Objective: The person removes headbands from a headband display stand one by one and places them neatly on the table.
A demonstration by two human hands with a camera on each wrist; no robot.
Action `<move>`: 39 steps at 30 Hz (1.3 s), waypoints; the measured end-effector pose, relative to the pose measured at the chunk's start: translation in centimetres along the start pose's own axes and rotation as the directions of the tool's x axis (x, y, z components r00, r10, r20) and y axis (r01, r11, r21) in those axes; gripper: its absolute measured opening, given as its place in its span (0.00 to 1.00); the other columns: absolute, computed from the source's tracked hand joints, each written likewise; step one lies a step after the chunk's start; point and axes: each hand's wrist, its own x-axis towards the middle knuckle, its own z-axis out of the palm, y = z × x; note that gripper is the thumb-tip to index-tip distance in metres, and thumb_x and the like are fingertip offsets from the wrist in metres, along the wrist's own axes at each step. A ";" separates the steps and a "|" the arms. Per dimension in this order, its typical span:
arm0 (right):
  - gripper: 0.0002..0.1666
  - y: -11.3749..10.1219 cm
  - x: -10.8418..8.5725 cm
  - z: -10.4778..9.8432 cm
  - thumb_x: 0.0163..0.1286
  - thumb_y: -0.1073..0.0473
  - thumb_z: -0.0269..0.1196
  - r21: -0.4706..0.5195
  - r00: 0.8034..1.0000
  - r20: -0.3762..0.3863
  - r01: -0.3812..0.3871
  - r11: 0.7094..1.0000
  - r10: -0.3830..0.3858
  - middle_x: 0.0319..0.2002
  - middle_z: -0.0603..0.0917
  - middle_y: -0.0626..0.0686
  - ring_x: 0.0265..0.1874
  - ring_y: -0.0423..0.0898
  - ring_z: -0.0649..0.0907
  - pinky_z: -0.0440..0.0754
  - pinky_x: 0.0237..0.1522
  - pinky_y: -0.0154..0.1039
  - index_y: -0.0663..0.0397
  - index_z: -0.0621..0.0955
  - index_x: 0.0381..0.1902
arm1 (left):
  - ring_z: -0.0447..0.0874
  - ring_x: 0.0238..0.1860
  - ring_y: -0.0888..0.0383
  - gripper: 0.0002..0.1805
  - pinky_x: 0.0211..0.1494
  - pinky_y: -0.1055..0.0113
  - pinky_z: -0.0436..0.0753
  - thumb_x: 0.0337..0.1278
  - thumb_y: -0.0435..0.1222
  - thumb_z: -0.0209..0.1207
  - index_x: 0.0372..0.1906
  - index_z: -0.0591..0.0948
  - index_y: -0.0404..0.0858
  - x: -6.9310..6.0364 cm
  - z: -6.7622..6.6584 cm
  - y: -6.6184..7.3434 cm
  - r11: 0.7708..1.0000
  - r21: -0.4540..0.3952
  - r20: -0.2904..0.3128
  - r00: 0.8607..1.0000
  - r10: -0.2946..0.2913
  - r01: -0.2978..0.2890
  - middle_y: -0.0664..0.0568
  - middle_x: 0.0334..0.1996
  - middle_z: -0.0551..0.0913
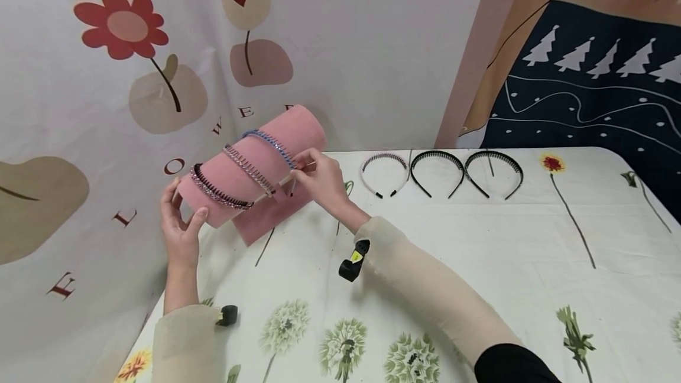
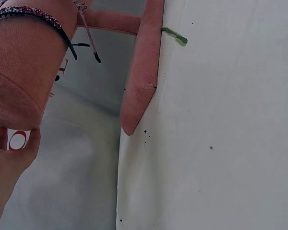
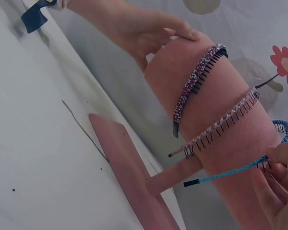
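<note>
A pink plush headband stand (image 1: 311, 126), a padded roll on a stem and base (image 1: 258, 230), stands tilted away from me on the left. My left hand (image 1: 180, 232) holds the roll's near end between thumb and fingers. A blue beaded headband (image 3: 230, 171) goes round the far part of the roll. My right hand (image 1: 324, 183) pinches one arm of it near the roll's side. Between them sit a pale pink jewelled headband (image 1: 247, 166) and, nearest my left hand, a dark one with red and silver stones (image 1: 213, 192). The hidden side of the roll cannot be seen.
A pale toothed headband (image 1: 384, 156) and two black toothed headbands (image 1: 437, 154) (image 1: 515, 162) lie in a row along the back of the table. A flower-printed white cloth (image 1: 452, 241) covers it. A printed curtain (image 1: 372, 64) hangs close behind the stand.
</note>
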 end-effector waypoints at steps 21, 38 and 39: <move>0.12 1.1 2.2 -2.0 0.66 0.63 0.66 0.001 0.996 -0.064 -0.069 0.998 0.069 0.43 0.86 0.55 0.46 0.49 0.87 0.85 0.48 0.34 0.57 0.81 0.48 | 0.62 0.72 0.51 0.38 0.58 0.73 0.77 0.52 0.24 0.60 0.71 0.68 0.41 0.0 -0.1 -0.1 1.000 0.015 -0.008 1.000 -0.013 0.013 0.47 0.70 0.70; 0.12 1.9 4.1 -3.3 0.67 0.63 0.66 0.040 0.982 -0.146 -0.116 0.993 0.120 0.41 0.84 0.55 0.42 0.49 0.86 0.84 0.45 0.37 0.58 0.79 0.47 | 0.62 0.71 0.51 0.38 0.58 0.74 0.78 0.52 0.23 0.60 0.71 0.68 0.40 0.0 0.0 0.1 1.000 0.005 0.001 1.000 -0.008 0.008 0.48 0.70 0.70; 0.12 2.0 4.2 -3.4 0.67 0.63 0.66 0.043 0.980 -0.152 -0.120 0.992 0.125 0.41 0.84 0.55 0.42 0.49 0.86 0.84 0.45 0.37 0.58 0.79 0.47 | 0.63 0.71 0.51 0.38 0.58 0.74 0.78 0.51 0.23 0.60 0.71 0.68 0.40 0.0 0.0 0.1 1.000 0.002 0.000 1.000 -0.008 0.008 0.48 0.70 0.70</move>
